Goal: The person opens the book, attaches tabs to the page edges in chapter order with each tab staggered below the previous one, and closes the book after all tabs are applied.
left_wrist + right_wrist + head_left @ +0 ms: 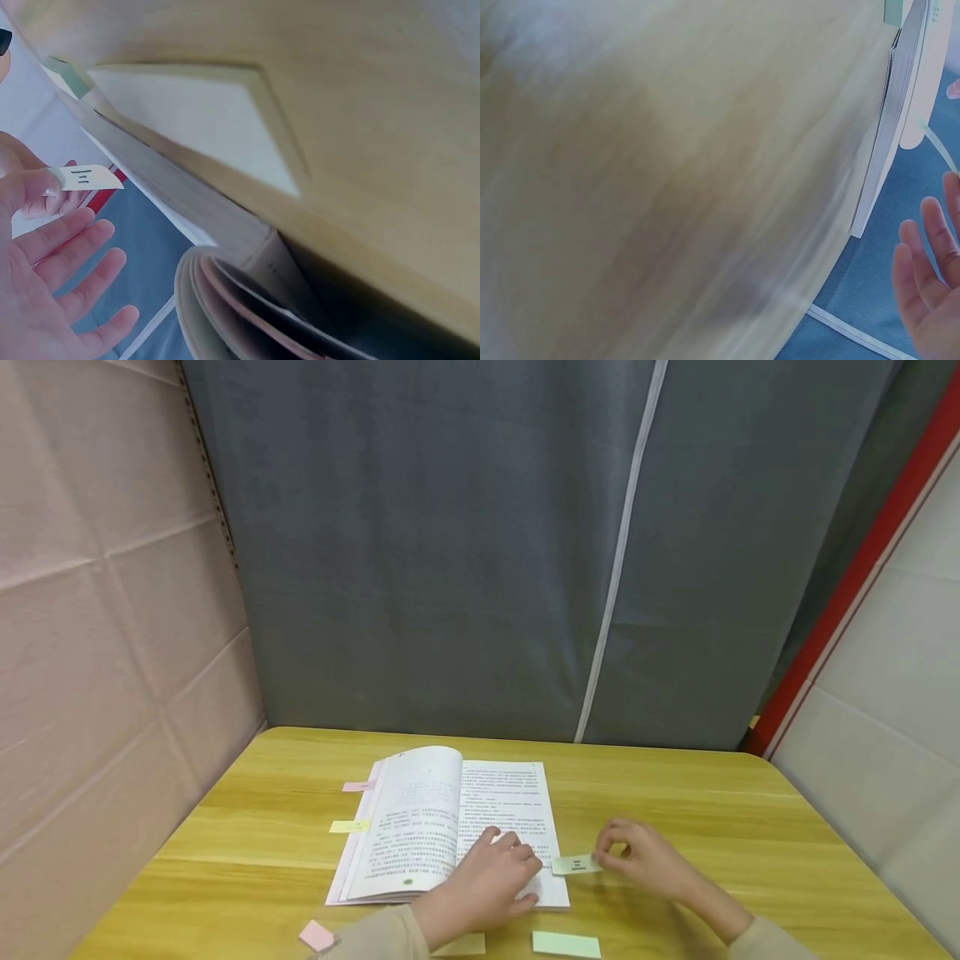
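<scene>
An open book (420,810) lies on the table, its left pages arched up. My left hand (491,881) is over the lower part of the right page, its fingers loosely spread, as the left wrist view also shows. Just off the book's right edge, my right hand (637,856) pinches the right end of a pale green sticky note (576,865) between thumb and forefinger. The note bears short lines of dark writing, and its left end reaches the page edge. In the right wrist view the right hand's other fingers (934,225) are extended.
A pink tab (358,787) and a yellow tab (349,827) stick out from the book's left side. Near the front lie a pink pad (317,935), a pale yellow pad (461,945) partly behind my left arm, and a green pad (566,944). A grey curtain (435,568) hangs behind the table.
</scene>
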Demonstrator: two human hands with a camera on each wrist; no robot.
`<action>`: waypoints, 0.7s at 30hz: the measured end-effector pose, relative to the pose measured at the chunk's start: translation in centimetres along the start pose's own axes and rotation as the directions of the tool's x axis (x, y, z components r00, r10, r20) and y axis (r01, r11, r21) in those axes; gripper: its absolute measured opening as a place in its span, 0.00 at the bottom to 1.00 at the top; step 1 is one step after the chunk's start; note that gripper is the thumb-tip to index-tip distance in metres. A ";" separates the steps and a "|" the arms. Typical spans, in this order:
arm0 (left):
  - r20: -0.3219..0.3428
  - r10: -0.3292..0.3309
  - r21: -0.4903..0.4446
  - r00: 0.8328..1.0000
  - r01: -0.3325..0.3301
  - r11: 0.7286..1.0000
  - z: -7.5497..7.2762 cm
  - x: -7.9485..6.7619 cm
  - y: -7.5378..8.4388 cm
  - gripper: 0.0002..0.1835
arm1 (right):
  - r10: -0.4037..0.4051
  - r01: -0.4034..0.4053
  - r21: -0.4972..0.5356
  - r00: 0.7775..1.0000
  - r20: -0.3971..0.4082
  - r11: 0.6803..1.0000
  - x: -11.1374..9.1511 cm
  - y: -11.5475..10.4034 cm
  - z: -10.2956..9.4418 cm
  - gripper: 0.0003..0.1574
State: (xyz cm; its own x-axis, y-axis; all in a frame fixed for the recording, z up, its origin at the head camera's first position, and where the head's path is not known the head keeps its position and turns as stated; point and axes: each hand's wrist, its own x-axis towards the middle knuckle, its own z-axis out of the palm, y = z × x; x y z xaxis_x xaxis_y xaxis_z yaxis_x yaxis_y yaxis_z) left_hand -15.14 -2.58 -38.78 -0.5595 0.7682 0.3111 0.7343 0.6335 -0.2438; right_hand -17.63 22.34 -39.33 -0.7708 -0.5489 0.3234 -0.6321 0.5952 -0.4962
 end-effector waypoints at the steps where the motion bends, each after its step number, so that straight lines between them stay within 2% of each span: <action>1: 0.014 0.002 0.002 1.000 -0.002 1.000 0.1 0.0 0.1 0.15 | 0.004 -0.004 0.022 1.000 0.009 1.000 0.0 0.1 0.0 0.06; 7: 0.090 0.011 0.004 0.996 -0.012 1.000 0.2 0.3 0.7 0.18 | 0.021 -0.026 0.094 0.998 0.053 0.995 0.0 0.3 0.3 0.07; 12: 0.170 0.013 -0.025 0.985 -0.009 1.000 0.5 0.6 1.2 0.19 | 0.043 -0.055 0.131 0.995 0.089 0.990 -0.2 0.2 0.2 0.06; 21: 0.233 0.006 -0.052 0.973 0.007 0.999 1.1 1.0 1.8 0.23 | 0.045 -0.053 0.097 0.995 0.083 0.994 -0.2 0.4 0.5 0.06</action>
State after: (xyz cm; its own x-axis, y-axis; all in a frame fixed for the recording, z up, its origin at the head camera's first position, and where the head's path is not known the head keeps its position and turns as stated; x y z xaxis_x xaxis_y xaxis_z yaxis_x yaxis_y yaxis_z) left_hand -14.79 -0.53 -39.96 -0.6295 0.7720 0.0875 0.7494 0.6330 -0.1940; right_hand -17.66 22.41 -39.96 -0.7891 -0.5686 0.2324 -0.5794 0.5635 -0.5888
